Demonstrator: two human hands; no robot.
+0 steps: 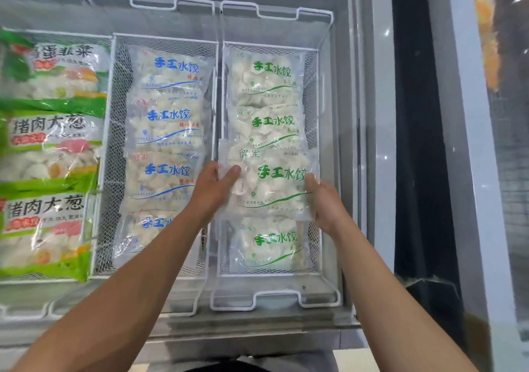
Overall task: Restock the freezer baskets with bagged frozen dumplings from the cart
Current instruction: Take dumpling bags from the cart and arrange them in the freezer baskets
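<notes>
Both hands, left hand [213, 188] & right hand [322, 199], grip green-print bag [269, 182] w/ curled fingers [233, 171]; slick film beyond fingertips could slip, landing crooked in right basket [325, 91].

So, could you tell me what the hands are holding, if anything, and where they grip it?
A green-lettered dumpling bag, held over the right basket: left hand on its left edge, right hand on its right edge.

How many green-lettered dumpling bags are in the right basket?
4: far end, second, third held by both hands, nearest. More may lie hidden beneath.
</notes>
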